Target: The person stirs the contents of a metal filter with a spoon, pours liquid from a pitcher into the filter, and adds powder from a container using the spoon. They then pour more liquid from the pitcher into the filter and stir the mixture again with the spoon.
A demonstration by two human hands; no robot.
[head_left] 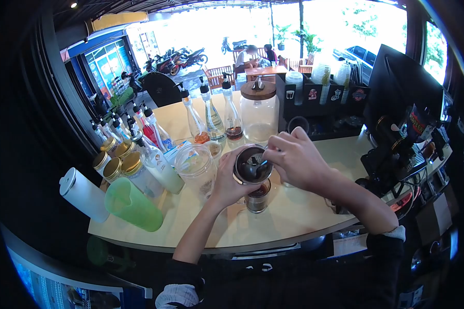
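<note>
My left hand (226, 179) is wrapped round a round cup (249, 153) with a dark inside, held tilted with its mouth toward me. My right hand (300, 158) pinches the handle of a spoon (262, 167), whose bowl is inside the cup. What the cup contains is hard to make out. Just below the cup, a small glass (258, 200) with brown contents stands on the counter. A clear plastic jar (195, 167) stands to the left, close to my left hand.
Pump bottles (212, 116) and a wooden-lidded glass jar (258, 116) stand behind. Gold-lidded jars (131, 164), a green pitcher (134, 203) and a white tumbler (85, 195) crowd the left. A black cup organizer (314, 113) and dark machine (397, 154) stand right. Two people sit outside.
</note>
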